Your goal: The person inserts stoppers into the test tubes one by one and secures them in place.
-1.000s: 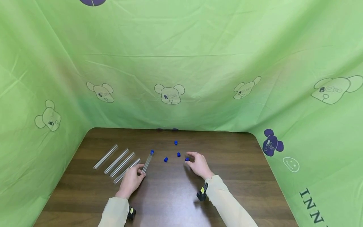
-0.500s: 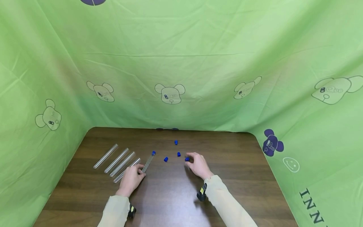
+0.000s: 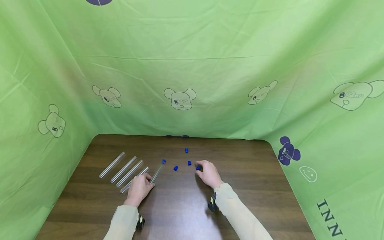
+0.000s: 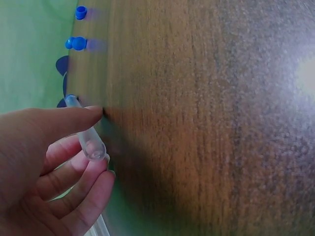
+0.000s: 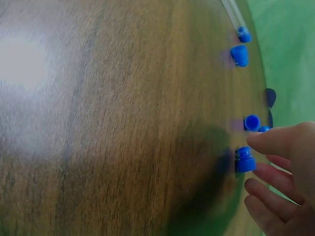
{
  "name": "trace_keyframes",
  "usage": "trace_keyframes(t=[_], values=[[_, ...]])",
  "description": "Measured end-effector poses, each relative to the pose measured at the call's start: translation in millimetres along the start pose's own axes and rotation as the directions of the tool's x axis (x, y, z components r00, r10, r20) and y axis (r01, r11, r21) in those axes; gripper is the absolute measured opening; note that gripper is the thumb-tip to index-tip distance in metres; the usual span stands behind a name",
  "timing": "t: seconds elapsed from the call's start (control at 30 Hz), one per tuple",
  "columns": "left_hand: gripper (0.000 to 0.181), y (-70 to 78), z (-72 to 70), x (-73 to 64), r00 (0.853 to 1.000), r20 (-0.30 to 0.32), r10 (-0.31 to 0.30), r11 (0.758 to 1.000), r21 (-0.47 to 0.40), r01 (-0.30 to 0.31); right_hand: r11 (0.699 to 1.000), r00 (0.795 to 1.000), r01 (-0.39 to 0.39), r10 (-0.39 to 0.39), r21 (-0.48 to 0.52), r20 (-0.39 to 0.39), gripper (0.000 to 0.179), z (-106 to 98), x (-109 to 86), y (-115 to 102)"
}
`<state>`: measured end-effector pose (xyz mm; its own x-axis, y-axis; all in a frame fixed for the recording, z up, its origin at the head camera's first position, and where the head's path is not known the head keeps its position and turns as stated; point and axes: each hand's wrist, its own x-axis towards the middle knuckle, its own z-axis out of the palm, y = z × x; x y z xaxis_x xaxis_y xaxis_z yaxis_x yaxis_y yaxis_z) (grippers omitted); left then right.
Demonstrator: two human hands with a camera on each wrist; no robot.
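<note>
My left hand (image 3: pixel 139 189) pinches a clear test tube (image 3: pixel 156 174) between thumb and fingers. A blue stopper (image 3: pixel 163 161) sits in the tube's far end, and the rounded end (image 4: pixel 96 151) points toward me in the left wrist view. My right hand (image 3: pixel 210 174) is at a loose blue stopper (image 5: pixel 245 160), with thumb and fingers spread around it. That stopper lies on the table, and a gap shows between it and the fingertips. Three more loose stoppers lie nearby: one left (image 3: pixel 175 168), one in the middle (image 3: pixel 189 163) and one farther back (image 3: pixel 186 150).
Several clear test tubes without stoppers (image 3: pixel 112 165) lie slanted side by side at the left of the brown wooden table (image 3: pixel 240 156). The nearest tube (image 3: pixel 126 187) is partly covered by my left hand. Green cloth (image 3: pixel 222 123) with bear drawings surrounds the back and sides.
The stoppered end of the held tube has swung slightly to the right. My right hand stays at the same stopper, with its fingers barely shifting.
</note>
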<state>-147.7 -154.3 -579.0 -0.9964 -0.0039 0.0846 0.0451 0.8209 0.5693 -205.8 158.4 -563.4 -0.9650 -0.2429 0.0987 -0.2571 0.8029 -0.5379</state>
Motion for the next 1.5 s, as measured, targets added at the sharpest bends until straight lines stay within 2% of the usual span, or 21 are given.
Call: trace_keyframes(t=[0.2,0.5,0.87,1.2,1.5], values=[[0.025,1.2,-0.4,1.2,1.0,0.003,-0.005,1.0,0.002,0.005,0.998,0.999,0.041,-0.042,-0.055,-0.01,0.038,3.1,2.7,0.0],[0.028,3.1,-2.3,0.6,1.0,0.004,-0.002,1.0,-0.004,0.002,0.994,0.999,0.05,-0.05,-0.092,0.009,0.036,5.5,4.1,0.1],[0.034,2.9,-2.3,1.3,1.0,0.004,-0.019,1.0,-0.018,0.019,0.982,0.993,0.103,-0.11,-0.157,-0.035,0.026,9.0,2.9,5.0],[0.035,2.4,-2.2,1.2,1.0,-0.027,-0.005,1.0,-0.015,0.005,0.979,0.988,0.124,-0.137,-0.159,-0.072,0.018,9.2,-0.4,11.1],[0.035,1.4,-2.3,0.7,1.0,-0.004,-0.014,1.0,-0.013,0.014,0.984,0.988,0.113,-0.126,-0.14,-0.09,0.015,9.2,-2.1,11.5]])
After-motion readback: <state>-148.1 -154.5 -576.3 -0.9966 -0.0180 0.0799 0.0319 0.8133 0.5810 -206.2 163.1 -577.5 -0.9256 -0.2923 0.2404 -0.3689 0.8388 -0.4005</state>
